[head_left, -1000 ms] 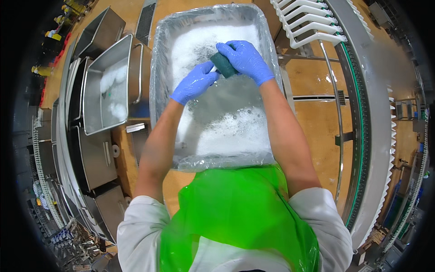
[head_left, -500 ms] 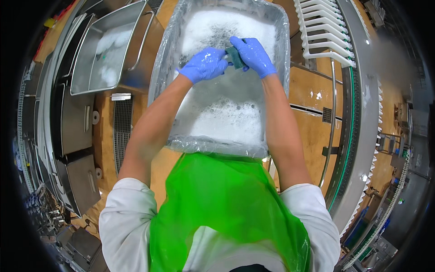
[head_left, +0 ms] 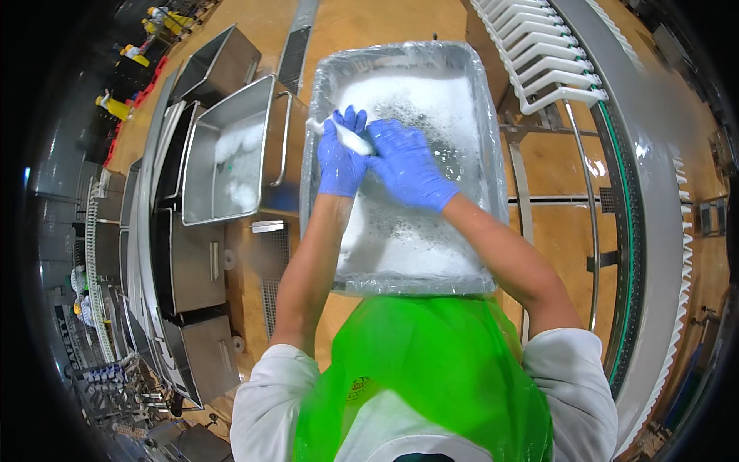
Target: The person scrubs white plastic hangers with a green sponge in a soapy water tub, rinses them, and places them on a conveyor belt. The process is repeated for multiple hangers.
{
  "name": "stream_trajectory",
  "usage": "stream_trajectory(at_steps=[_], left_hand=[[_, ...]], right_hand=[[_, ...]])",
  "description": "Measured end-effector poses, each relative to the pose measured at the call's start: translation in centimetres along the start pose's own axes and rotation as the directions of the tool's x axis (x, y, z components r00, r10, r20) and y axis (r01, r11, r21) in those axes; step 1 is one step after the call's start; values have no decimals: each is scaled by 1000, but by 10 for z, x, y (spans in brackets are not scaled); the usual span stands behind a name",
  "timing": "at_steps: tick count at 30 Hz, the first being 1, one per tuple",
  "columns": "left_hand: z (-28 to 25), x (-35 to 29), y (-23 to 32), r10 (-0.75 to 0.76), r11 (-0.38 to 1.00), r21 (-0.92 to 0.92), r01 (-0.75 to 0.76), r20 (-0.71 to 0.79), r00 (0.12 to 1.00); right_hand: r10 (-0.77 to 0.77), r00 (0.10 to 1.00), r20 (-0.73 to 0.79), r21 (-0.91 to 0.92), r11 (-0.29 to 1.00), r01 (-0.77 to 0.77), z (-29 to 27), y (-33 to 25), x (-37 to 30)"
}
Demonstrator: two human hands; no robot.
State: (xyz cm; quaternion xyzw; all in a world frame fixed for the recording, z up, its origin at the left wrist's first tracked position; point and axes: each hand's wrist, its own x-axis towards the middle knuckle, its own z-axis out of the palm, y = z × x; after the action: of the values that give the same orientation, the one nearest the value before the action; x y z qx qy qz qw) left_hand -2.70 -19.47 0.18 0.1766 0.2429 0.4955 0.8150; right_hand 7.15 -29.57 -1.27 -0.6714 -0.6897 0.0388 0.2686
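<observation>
Both hands wear blue gloves and meet over a plastic-lined grey tub (head_left: 496,165) of foamy water (head_left: 416,245). My left hand (head_left: 340,163) is closed around a slim white foam-covered piece (head_left: 352,140), which lies slanted across the palm with one end sticking out to the left. My right hand (head_left: 412,165) is turned palm down, its fingers pressed together against the right end of that piece. Only a dark green sliver of a scouring pad (head_left: 370,141) shows at its fingertips; the rest is hidden under the glove.
To the left stands a deep metal bin (head_left: 196,165) with suds in it, beside steel drawers (head_left: 196,262). On the right run a rack of white bars (head_left: 539,58) and a curved conveyor (head_left: 616,269). People in yellow (head_left: 115,108) are far off at upper left.
The view has shifted, so the tub sits lower and farther right. My hands have moved to the tub's left side. The white piece now shows in my left hand; the pad has become mostly hidden.
</observation>
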Motion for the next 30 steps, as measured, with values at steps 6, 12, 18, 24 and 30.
stream_trajectory(at_steps=[6,12,18,24,30], left_hand=[[11,2,37,-68,995,-67,71,54,996],[28,14,47,-108,980,179,86,117,987],[32,32,15,-358,929,189,318,247,900],[21,56,30,-340,752,-68,655,811,475],[12,57,25,-451,892,258,370,535,715]], right_hand=[[-23,1000,4,-131,991,23,-31,-22,1],[214,952,220,346,895,-281,-85,-23,16],[269,960,72,343,898,-277,-16,-55,-16],[546,631,551,-194,819,-540,-1,12,-56],[580,603,549,208,604,-770,-42,-20,-68]])
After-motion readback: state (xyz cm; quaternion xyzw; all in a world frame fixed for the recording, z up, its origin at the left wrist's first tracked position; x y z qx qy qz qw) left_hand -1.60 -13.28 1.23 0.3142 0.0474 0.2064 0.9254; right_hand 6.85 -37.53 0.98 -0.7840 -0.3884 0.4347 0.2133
